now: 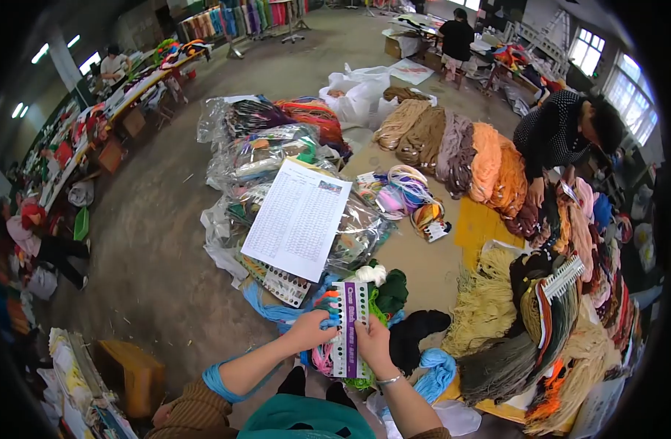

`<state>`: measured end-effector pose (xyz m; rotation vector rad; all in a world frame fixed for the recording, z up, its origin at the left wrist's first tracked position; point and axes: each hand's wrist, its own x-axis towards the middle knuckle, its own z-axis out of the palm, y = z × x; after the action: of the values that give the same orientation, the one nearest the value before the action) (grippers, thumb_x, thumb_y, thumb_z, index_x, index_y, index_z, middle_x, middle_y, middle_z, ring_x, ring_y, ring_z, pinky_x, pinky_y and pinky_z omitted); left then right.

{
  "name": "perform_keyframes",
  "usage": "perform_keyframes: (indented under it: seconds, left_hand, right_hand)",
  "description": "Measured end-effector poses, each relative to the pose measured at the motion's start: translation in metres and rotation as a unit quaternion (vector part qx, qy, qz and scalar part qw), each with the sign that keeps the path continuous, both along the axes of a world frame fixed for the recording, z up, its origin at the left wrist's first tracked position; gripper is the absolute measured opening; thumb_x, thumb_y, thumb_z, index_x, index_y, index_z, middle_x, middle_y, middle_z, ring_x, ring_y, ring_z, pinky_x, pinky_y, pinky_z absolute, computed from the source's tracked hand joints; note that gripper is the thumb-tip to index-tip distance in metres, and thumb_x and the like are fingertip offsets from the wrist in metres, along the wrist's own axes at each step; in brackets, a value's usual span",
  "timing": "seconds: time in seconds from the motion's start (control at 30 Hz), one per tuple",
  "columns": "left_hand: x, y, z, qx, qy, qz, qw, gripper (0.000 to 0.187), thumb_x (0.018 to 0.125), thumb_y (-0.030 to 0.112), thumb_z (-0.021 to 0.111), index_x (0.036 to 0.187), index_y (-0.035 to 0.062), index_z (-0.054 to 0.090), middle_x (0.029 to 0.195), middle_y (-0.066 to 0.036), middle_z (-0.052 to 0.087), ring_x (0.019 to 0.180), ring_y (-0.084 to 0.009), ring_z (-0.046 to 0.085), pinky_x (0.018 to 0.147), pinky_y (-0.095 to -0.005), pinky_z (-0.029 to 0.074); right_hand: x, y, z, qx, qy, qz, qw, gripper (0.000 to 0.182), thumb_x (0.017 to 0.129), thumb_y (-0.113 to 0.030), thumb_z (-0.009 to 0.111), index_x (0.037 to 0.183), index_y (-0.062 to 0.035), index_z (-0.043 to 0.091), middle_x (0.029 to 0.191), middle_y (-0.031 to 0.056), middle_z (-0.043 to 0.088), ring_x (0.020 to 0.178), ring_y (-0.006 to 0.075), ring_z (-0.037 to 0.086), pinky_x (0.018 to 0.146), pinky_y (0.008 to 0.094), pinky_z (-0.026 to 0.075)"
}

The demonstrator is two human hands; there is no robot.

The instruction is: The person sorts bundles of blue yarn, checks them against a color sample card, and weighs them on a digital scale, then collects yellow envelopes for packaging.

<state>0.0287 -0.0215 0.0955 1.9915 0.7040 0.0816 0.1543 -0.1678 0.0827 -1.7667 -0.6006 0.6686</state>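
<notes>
My left hand (313, 331) is closed at the left edge of a white and purple thread card (350, 322), with blue thread by its fingers. My right hand (373, 342) pinches the card's right side, thumb on its face. Strands in orange, pink, blue and green hang from the card's holes. Light blue yarn (222, 380) is looped around my left forearm. Just beyond the card lies a printed sheet (297, 218) on plastic-wrapped thread bundles. Dark green yarn (392, 291) and a black bundle (416, 338) sit right of my hands.
Skeins in tan, brown and orange (486, 162) line the table's far side. Cream yarn (483, 296) lies to the right. A co-worker (562, 132) bends over the right end. A cardboard box (132, 377) stands at lower left. Other people are farther off.
</notes>
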Motion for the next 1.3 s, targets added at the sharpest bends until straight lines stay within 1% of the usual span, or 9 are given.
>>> perform_keyframes:
  seconds: [0.2, 0.27, 0.6, 0.63, 0.67, 0.77, 1.07, 1.2, 1.3]
  left_hand:
    - [0.005, -0.005, 0.003, 0.021, 0.033, -0.035, 0.999, 0.037, 0.075, 0.032, 0.074, 0.083, -0.001, 0.06, 0.079, -0.02, 0.062, 0.074, -0.0354, 0.062, 0.065, -0.0419, 0.047]
    - [0.006, -0.005, -0.001, 0.033, 0.054, -0.039, 0.997, 0.038, 0.075, 0.033, 0.071, 0.08, -0.0019, 0.059, 0.084, -0.023, 0.062, 0.082, -0.0416, 0.06, 0.069, -0.0475, 0.046]
    - [-0.002, 0.008, -0.013, 0.122, -0.007, -0.201, 0.972, 0.026, 0.083, 0.029, 0.063, 0.086, 0.003, 0.059, 0.083, -0.02, 0.058, 0.08, -0.0404, 0.059, 0.069, -0.0486, 0.047]
    - [-0.004, 0.009, -0.016, 0.127, -0.041, -0.22, 0.966, 0.025, 0.084, 0.028, 0.061, 0.087, 0.0035, 0.058, 0.082, -0.019, 0.058, 0.079, -0.0402, 0.058, 0.068, -0.0488, 0.047]
    - [-0.005, 0.01, -0.019, 0.135, -0.041, -0.229, 0.963, 0.023, 0.085, 0.026, 0.059, 0.086, 0.0035, 0.057, 0.082, -0.02, 0.058, 0.079, -0.0405, 0.058, 0.068, -0.049, 0.047]
    - [-0.003, 0.007, -0.007, 0.183, -0.037, -0.21, 0.96, 0.023, 0.087, 0.026, 0.059, 0.084, 0.0038, 0.054, 0.081, -0.016, 0.059, 0.08, -0.0382, 0.06, 0.066, -0.0488, 0.047]
    - [0.0, 0.004, -0.008, 0.292, -0.025, -0.118, 0.949, 0.022, 0.082, 0.025, 0.067, 0.078, 0.0088, 0.053, 0.073, -0.01, 0.06, 0.07, -0.0318, 0.063, 0.058, -0.0445, 0.049]
    - [0.007, 0.018, -0.001, -0.054, 0.03, -0.117, 0.991, 0.024, 0.082, 0.018, 0.063, 0.101, 0.0039, 0.061, 0.083, -0.017, 0.064, 0.078, -0.0336, 0.063, 0.067, -0.0396, 0.049]
    - [0.006, 0.025, -0.018, -0.168, 0.024, -0.084, 0.982, 0.02, 0.084, 0.018, 0.06, 0.097, 0.0027, 0.061, 0.079, -0.016, 0.063, 0.075, -0.0324, 0.062, 0.066, -0.0396, 0.048]
  right_hand:
    - [0.004, -0.009, 0.007, -0.018, -0.009, -0.003, 1.0, 0.019, 0.09, -0.015, 0.061, 0.101, 0.0001, 0.064, 0.083, 0.0204, 0.069, 0.077, 0.0299, 0.07, 0.067, 0.0376, 0.053]
    - [0.005, -0.011, 0.003, -0.022, -0.002, 0.002, 1.0, 0.02, 0.091, -0.016, 0.06, 0.101, 0.001, 0.064, 0.082, 0.0119, 0.07, 0.072, 0.015, 0.065, 0.066, 0.0316, 0.051]
    - [0.014, -0.018, -0.034, -0.028, 0.029, 0.038, 0.998, 0.022, 0.09, -0.016, 0.062, 0.105, 0.0007, 0.064, 0.087, 0.0084, 0.07, 0.078, 0.0126, 0.063, 0.071, 0.0305, 0.051]
    - [0.019, -0.024, -0.03, -0.015, 0.062, 0.059, 0.996, 0.023, 0.089, -0.017, 0.063, 0.103, 0.0015, 0.064, 0.088, 0.0166, 0.07, 0.081, 0.0235, 0.068, 0.073, 0.0365, 0.052]
    - [0.021, -0.025, -0.038, -0.001, 0.121, 0.054, 0.991, 0.018, 0.09, -0.012, 0.061, 0.102, 0.002, 0.065, 0.088, 0.0048, 0.069, 0.077, 0.0112, 0.061, 0.069, 0.0279, 0.05]
    - [0.025, -0.019, -0.021, 0.076, 0.361, 0.042, 0.929, 0.012, 0.093, -0.009, 0.058, 0.101, -0.0024, 0.063, 0.09, 0.0031, 0.068, 0.072, 0.0076, 0.061, 0.064, 0.024, 0.049]
    - [0.031, 0.0, -0.016, 0.098, 0.412, 0.037, 0.905, 0.016, 0.094, -0.008, 0.056, 0.108, 0.0002, 0.06, 0.096, 0.0054, 0.069, 0.077, 0.0094, 0.065, 0.071, 0.0257, 0.053]
    - [0.038, 0.003, -0.029, 0.064, 0.347, 0.047, 0.934, 0.016, 0.095, -0.007, 0.055, 0.107, 0.0008, 0.06, 0.096, 0.0041, 0.068, 0.078, 0.0068, 0.062, 0.071, 0.0248, 0.05]
    - [0.04, 0.006, -0.041, 0.043, 0.312, 0.054, 0.948, 0.017, 0.095, -0.009, 0.057, 0.108, 0.0019, 0.06, 0.094, 0.0032, 0.068, 0.076, 0.0064, 0.061, 0.069, 0.0239, 0.05]
